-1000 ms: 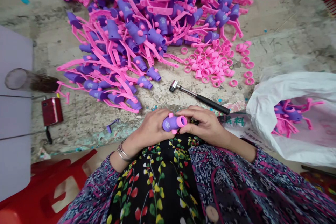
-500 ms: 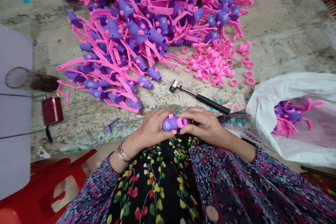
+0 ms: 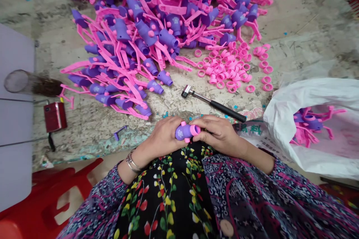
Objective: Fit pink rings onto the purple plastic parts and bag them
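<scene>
My left hand (image 3: 162, 135) is closed around a purple plastic body (image 3: 183, 132) with pink knobs on its sides and a pale print on its face. A pink ring (image 3: 198, 130) sits at the narrow end of that body, which points to the right. Thumb and fingers of my right hand (image 3: 220, 133) pinch the ring from its right side. Both hands are just above my lap, at the table's near edge. Beyond them, a small hammer (image 3: 211, 102) with a black handle lies on the table.
A large heap of purple bodies with pink arms (image 3: 146, 31) covers the far table (image 3: 303, 48). Loose pink rings (image 3: 224, 65) lie right of it. On the right, a white sack (image 3: 283, 95) contains similar pieces. A red box-shaped device (image 3: 55, 116) and a clear jar (image 3: 46, 84) are left.
Almost nothing differs. The view has shifted very slightly, and both hands keep the same grip on the purple body and its pink ring.
</scene>
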Demonstrator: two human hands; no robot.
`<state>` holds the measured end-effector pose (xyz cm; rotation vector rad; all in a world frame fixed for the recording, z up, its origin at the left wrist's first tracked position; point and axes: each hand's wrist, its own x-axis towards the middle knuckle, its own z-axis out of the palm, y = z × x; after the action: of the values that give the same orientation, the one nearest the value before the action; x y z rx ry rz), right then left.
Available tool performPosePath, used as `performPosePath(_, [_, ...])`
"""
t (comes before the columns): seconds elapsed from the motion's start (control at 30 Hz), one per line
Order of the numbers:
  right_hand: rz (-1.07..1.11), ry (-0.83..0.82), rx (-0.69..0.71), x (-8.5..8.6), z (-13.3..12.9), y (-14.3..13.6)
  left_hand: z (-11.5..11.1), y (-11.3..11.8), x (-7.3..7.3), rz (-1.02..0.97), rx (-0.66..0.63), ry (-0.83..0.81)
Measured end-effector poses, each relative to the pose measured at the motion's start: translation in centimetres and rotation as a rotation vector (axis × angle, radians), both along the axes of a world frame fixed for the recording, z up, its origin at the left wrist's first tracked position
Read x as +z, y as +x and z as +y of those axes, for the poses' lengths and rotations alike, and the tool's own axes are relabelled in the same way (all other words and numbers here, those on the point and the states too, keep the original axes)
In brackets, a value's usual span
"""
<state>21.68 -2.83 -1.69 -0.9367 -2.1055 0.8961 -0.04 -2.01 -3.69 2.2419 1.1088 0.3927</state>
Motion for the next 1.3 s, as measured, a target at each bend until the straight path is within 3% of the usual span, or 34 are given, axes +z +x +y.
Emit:
performPosePath(0.47, [0.012,0.05,0.002,-0.1,0.1,0.0,0.2,0.1,-0.1,-0.022,-0.009,-0.009])
performPosePath(0.67, [0.014,-0.038,0.004,-0.2,0.0,0.1,0.2,0.3,0.2,0.017,0.005,-0.03])
performPosePath(0.87, [0.231,-0.375,-0.018,0.1,0.7,0.3,0.6,0.7,1.7,0.136,0.016,0.035])
performPosePath(1.07, [0.773,-1.031,-0.319,0.8,2.1,-2.9,0.9,2.1,3.8,0.332,0.003,0.144])
performPosePath(1.3, [0.888,-1.33,-0.252,0.7,3.1,-4.4,-0.1,3.1,4.0,0.414,0.102,0.137])
